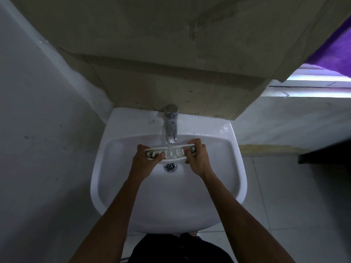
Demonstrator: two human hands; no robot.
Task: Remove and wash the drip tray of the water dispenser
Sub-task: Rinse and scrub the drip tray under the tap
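Left hand [144, 160] grips the left end of the drip tray [169, 153], fingers curled over its far edge and thumb lying along the slotted face, while the right hand [197, 158] pinches the right end in the same way, fingers wrapped over the top rim. Both hands hold the tray level and lengthwise across the basin, right under the spout of the chrome tap [171, 123], so that the running water [170, 149] lands near the middle of the tray and spreads toward both ends. Held by its two ends, the slotted middle stays bare to the stream and neither palm blocks the flow. The tray hangs above the drain [170, 166] of the white sink [133, 186], apparently so that whatever rinses off falls straight down the hole instead of splashing over the rim. It touches neither the tap nor the basin floor as far as can be seen. Judging by this, the tray is already off the dispenser and the washing step is under way; tilting or turning it would be needed to let water reach the underside and the ends now covered by fingers. Wet plastic may slip, which a firm grip at both ends guards against
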